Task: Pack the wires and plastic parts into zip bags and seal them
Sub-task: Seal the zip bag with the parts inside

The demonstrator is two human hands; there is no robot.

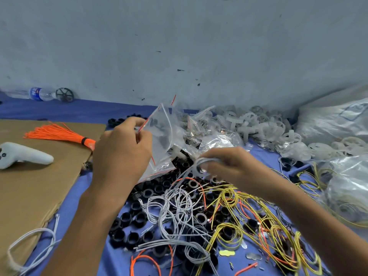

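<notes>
Zip bag: clear, red-lined mouth, held up above the worktop at centre, mouth edge tilted toward the upper left. White plastic part visible inside, near its lower portion.

Left hand: fingers pinched closed on the bag's red-striped mouth edge, bag hanging to the right of the palm.

Right hand: closed around a coiled grey wire, just beside the lower right corner of the bag; whether coil and bag touch, cannot tell. Loose end of the wire trails down toward the pile.

Below both hands: heap of black plastic rings on the blue cover, tangled with grey wires, yellow wires and a few orange strands.

Behind the bag: more filled zip bags, then a heap of white plastic wheels along the wall, with large clear sacks at far right.

Left: cardboard sheet carrying an orange wire bundle and a white controller. Far back left: water bottle lying down, next to a black wheel.
</notes>
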